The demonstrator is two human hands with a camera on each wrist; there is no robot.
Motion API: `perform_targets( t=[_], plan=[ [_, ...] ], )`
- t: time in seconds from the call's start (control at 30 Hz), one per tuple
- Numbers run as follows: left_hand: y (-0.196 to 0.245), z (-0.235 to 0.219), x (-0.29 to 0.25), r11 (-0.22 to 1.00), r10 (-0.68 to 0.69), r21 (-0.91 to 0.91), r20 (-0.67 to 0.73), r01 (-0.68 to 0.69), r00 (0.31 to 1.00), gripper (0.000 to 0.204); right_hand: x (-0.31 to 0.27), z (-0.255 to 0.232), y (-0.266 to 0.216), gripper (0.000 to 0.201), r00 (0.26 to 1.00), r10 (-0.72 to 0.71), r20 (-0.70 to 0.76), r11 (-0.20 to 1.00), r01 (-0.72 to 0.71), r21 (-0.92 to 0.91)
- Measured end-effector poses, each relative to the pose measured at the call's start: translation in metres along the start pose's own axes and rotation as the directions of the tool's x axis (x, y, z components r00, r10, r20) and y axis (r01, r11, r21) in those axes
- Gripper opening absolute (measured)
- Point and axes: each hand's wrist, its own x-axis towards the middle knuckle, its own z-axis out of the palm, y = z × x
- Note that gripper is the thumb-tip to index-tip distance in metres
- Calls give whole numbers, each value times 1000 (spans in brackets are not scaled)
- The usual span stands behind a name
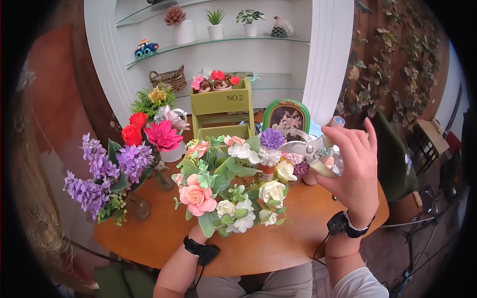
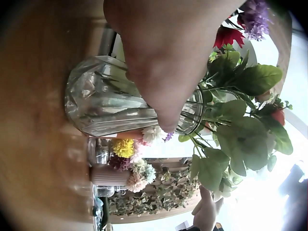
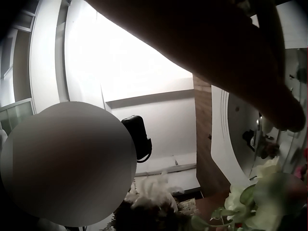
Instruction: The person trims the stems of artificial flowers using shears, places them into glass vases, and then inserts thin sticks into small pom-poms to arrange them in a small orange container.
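Note:
A bouquet of artificial flowers, with a peach rose (image 1: 197, 195), white roses (image 1: 273, 191) and green leaves, fills the middle of the head view. It stands in a faceted clear glass vase (image 2: 106, 110), which my left hand (image 2: 163, 57) grips near the neck. The blooms hide most of that hand in the head view. My right hand (image 1: 352, 164), raised at the right, holds silver pruning shears (image 1: 297, 147) by their spread handles. Their metal head points left, overlapping the purple pompom flower (image 1: 273, 138) behind the bouquet. The right wrist view is dark and blurred around the hand.
On the left of the wooden table (image 1: 298, 243) stand purple flowers (image 1: 89, 186) and a magenta bloom (image 1: 163, 135) in vases. Behind are a green NO.2 drawer stand (image 1: 221, 103) and a green-framed picture (image 1: 286, 116). White shelves (image 1: 218, 40) rise at the back.

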Motion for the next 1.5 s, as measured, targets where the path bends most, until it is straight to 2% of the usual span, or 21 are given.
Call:
perform_targets(
  t=[0.07, 0.2, 0.33, 0.43, 0.47, 0.5, 0.57, 0.6, 0.7, 0.73, 0.8, 0.83, 0.9, 0.97, 1.03, 1.13, 1.2, 1.23, 1.27, 1.37, 1.5],
  plan=[
    [1, 0, 1, 1000, 4, 0, -6, -4, 1000, 46, -4, 0, -2, 65, 994, 57, 94, 998, -56, -13],
    [1, -1, 2, 1000, 11, 9, -17, -11, 1000, 46, -6, 10, 3, 58, 974, 44, 223, 999, -43, -8],
    [0, -3, -1, 999, 13, 37, -35, -11, 999, 46, -7, 15, 4, 57, 963, -21, 270, 996, -4, 93],
    [0, -6, -1, 996, 23, 87, -72, -17, 997, 47, -12, 13, 4, 58, 947, 17, 320, 982, -76, 171],
    [0, -6, 0, 994, 34, 106, -90, -24, 995, 47, -13, 12, 4, 53, 958, -7, 286, 981, -48, 187],
    [-1, -7, 0, 991, 46, 130, -112, -31, 993, 47, -15, 9, 5, 51, 949, -19, 316, 979, -47, 200],
    [-3, -7, 4, 980, 94, 189, -156, -63, 983, 47, -23, 6, 10, 48, 927, -34, 374, 972, -56, 227],
    [-5, -8, 3, 971, 121, 224, -179, -80, 976, 47, -30, 12, 11, 36, 962, -46, 271, 972, -19, 235],
    [-10, -13, -4, 935, 238, 323, -260, -148, 936, 47, -32, 9, 11, 38, 869, 18, 494, 965, -144, 218],
    [-10, -14, -7, 920, 280, 352, -291, -170, 915, 47, -32, 8, 11, 38, 893, -4, 451, 967, -112, 230],
    [-6, -18, -11, 704, 431, 687, -216, -177, 876, 47, -35, 10, 15, 38, 912, -40, 408, 961, -77, 267],
    [1, -18, -13, 426, 497, 895, -112, -130, 861, 48, -36, 11, 16, 38, 920, -65, 387, 956, -54, 288],
    [-2, -20, -16, 412, 460, 907, -120, -92, 880, 51, -38, 16, 16, 38, 925, -67, 374, 951, -54, 305],
    [5, -18, -17, 422, 445, 903, -132, -78, 886, 52, -38, 22, 17, 37, 934, -91, 346, 944, -30, 328],
    [19, -11, -17, 457, 453, 884, -137, -98, 881, 52, -37, 24, 18, 35, 916, -118, 383, 934, -28, 356],
    [32, -11, -19, 595, 316, 797, -112, -105, 942, 72, -38, 30, 16, 31, 917, -144, 371, 915, -20, 404],
    [27, -12, -17, 738, 268, 665, -126, -119, 955, 72, -40, 34, 16, 27, 925, -152, 347, 901, -14, 433],
    [23, -13, -17, 765, 246, 635, -130, -109, 961, 71, -40, 37, 16, 25, 929, -156, 337, 895, -12, 447],
    [20, -13, -16, 783, 230, 614, -132, -103, 964, 71, -41, 39, 16, 23, 932, -159, 326, 887, -10, 461],
    [16, -14, -14, 808, 206, 582, -140, -88, 969, 69, -44, 43, 15, 20, 971, -168, 171, 882, 71, 465],
    [13, -14, -12, 830, 185, 552, -144, -76, 972, 67, -45, 48, 13, 20, 964, -198, 180, 909, 111, 402]
  ],
)
